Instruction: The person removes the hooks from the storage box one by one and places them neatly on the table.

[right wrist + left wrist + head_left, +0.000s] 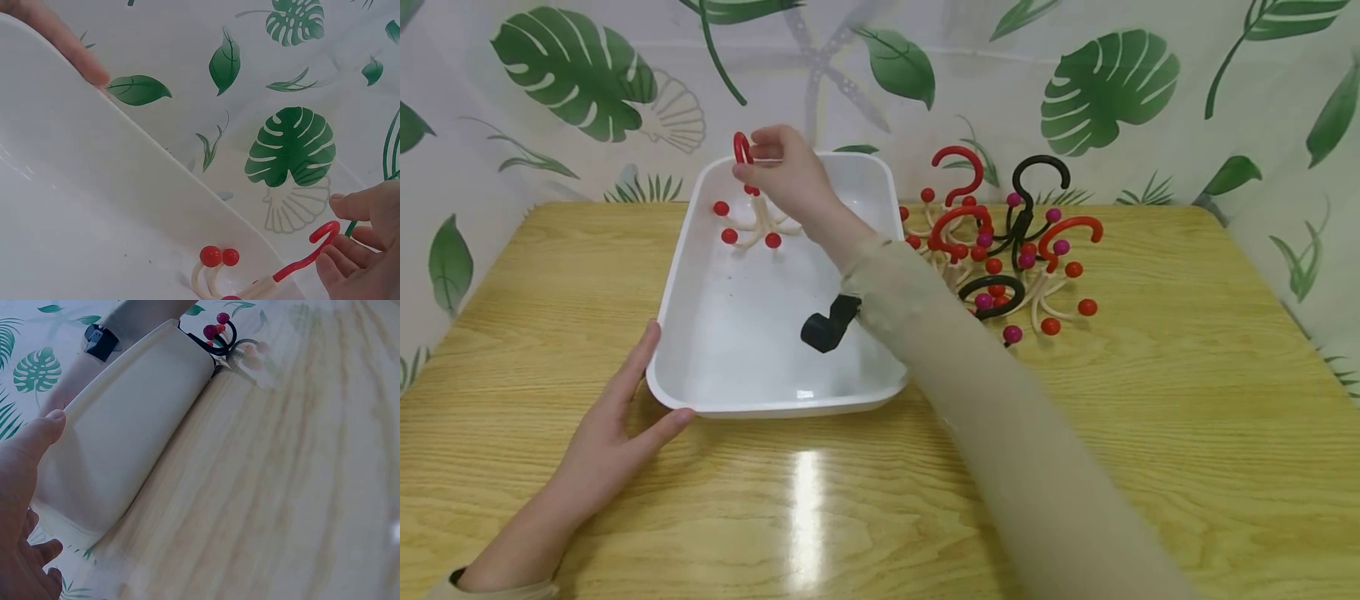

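Note:
A white tray [760, 325] stands on the table. At its far left end is a hook hanger [763, 218] with a red hook and curved cream prongs tipped with red balls. My right hand [786, 167] reaches over the tray beside this hook. In the right wrist view the red hook [322, 240] lies near the fingertips, and the thumb stands apart from it. Across the tray's near left corner my left hand [606, 442] spreads, thumb at the front wall and straight fingers along the left side. The left wrist view shows that thumb [50, 428] against the tray wall [125, 431].
Right of the tray several more hook hangers stand bunched together, some with red hooks [1071, 233], others black with magenta balls [1021, 221]. My right sleeve [985, 400] hides part of the bunch and the tray's right side. A leaf-patterned wall covering [970, 75] rises behind the table [1157, 400].

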`<move>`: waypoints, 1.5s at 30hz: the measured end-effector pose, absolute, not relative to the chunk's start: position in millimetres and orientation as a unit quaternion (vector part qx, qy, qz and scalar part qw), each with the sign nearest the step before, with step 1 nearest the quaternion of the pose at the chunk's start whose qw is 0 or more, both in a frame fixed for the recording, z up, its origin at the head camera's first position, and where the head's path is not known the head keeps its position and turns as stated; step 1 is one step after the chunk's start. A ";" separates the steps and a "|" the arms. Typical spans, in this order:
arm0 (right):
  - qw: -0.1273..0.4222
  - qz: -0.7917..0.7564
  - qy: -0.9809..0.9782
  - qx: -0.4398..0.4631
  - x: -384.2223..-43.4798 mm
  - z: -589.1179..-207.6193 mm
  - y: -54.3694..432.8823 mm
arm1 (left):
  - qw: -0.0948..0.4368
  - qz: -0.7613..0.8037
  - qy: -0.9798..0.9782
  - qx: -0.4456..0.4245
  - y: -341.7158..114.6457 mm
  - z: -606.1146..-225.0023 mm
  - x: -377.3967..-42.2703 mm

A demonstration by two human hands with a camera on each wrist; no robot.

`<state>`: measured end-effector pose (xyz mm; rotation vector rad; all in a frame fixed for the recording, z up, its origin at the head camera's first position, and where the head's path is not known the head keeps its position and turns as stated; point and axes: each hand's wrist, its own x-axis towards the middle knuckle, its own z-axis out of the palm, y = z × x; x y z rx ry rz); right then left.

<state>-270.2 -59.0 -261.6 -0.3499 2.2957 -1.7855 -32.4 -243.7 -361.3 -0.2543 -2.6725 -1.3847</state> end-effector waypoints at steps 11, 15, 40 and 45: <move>0.127 -0.610 0.778 -0.086 -272.2 -267.9 -73.2 | 0.059 -0.458 -0.883 -0.082 -242.4 -360.7 -32.9; 0.127 -0.608 0.780 -0.078 -269.9 -268.3 -75.5 | 0.056 -0.459 -0.883 -0.080 -242.9 -360.5 -32.4; 0.101 -0.588 0.769 -0.228 -205.1 -238.5 -41.3 | 0.056 -0.452 -0.887 -0.078 -244.6 -361.7 -32.5; 0.092 -0.578 0.765 -0.270 -182.7 -228.6 -24.9 | 0.057 -0.452 -0.887 -0.078 -243.7 -360.8 -33.3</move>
